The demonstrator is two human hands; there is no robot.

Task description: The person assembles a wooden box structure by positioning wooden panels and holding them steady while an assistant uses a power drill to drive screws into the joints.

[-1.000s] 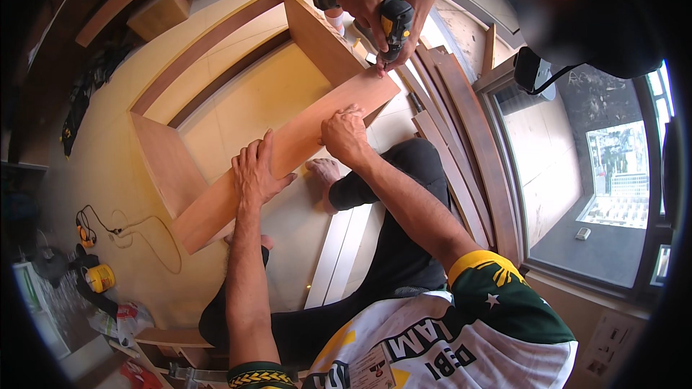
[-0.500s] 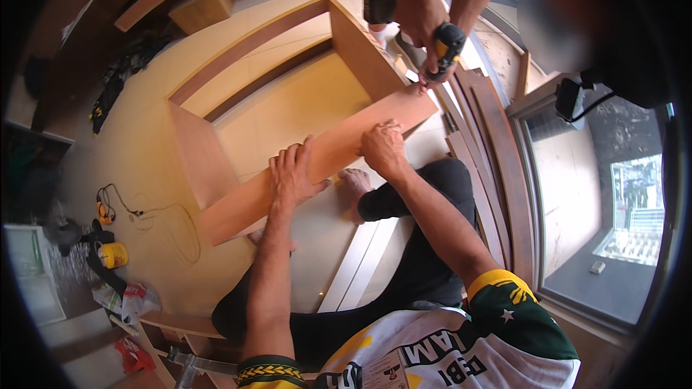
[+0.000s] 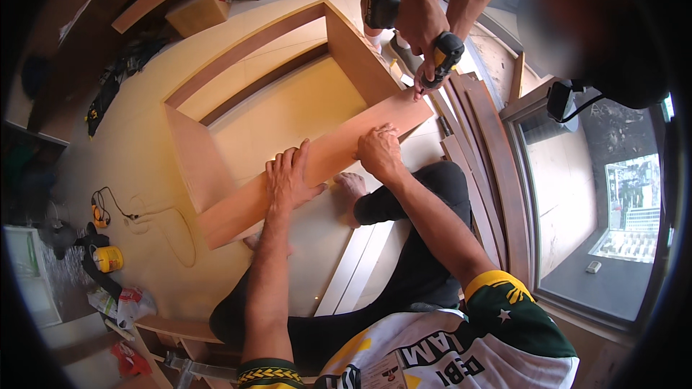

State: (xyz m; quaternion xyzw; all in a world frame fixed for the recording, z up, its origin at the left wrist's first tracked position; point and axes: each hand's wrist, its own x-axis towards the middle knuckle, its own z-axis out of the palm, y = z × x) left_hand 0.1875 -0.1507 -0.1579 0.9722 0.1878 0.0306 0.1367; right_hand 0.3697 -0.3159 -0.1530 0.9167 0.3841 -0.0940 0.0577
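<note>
Beginning nearest: seeing two white strips [image 3: 353, 266] lying on the floor on the near side of the board [image 3: 328, 148], running out from under a dark-trousered leg [image 3: 440, 202]. Observing a bare foot [image 3: 351, 191] resting near the board's near edge. Laying the left hand [image 3: 288, 176] palm down just left of the board's middle, spreading the fingers wide toward the far edge and stretching the thumb by the near edge. Placing the right hand [image 3: 380, 150] on the board right of its middle, bending the fingers over the wood; being unable to tell gripping from mere pressing. Finding the board forming the near side of a wooden frame [image 3: 357, 57] extending beyond it. Noting a yellow tub [image 3: 109, 259] and a looped cord [image 3: 173, 220] lying left of the board, and dark brown planks [image 3: 497, 166] lying side by side to its right. Recording, at the board's right end, a co-worker's hand [image 3: 424, 29] gripping a black-and-yellow power drill [image 3: 450, 49]; finding any contact of bit and board hidden. Noting a brown carton [image 3: 202, 11] sitting well beyond the board.
</note>
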